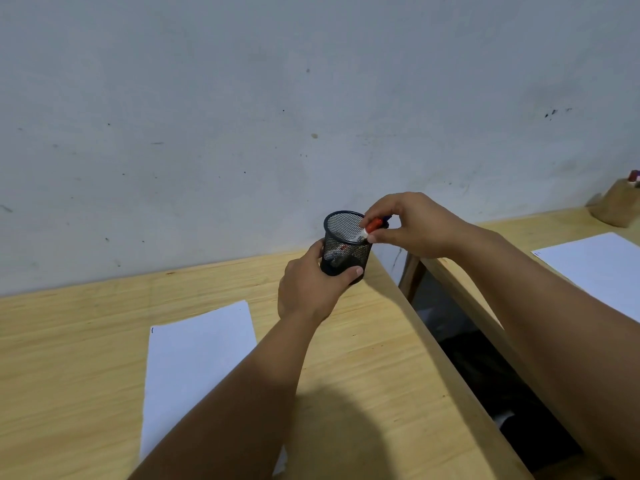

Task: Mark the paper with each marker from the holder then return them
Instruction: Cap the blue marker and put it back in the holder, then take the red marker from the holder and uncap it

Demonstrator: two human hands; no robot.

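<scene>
A black mesh holder (343, 233) stands tilted near the back right corner of the wooden table (363, 358). My left hand (310, 289) is wrapped around its lower part. My right hand (412, 225) pinches a red-capped marker (372, 226) at the holder's rim, its white barrel reaching down inside. A dark blue marker end shows just behind the red cap, under my fingers. Other markers lie inside the holder, dim through the mesh. A white paper sheet (197, 368) lies on the table to the left, partly under my left forearm, with a small dark mark at its top left corner.
A grey wall rises right behind the table. A dark gap (460, 341) separates this table from a second wooden table (512, 233) on the right, which carries another white sheet (602, 268) and a brown holder (620, 206) with markers at the far right.
</scene>
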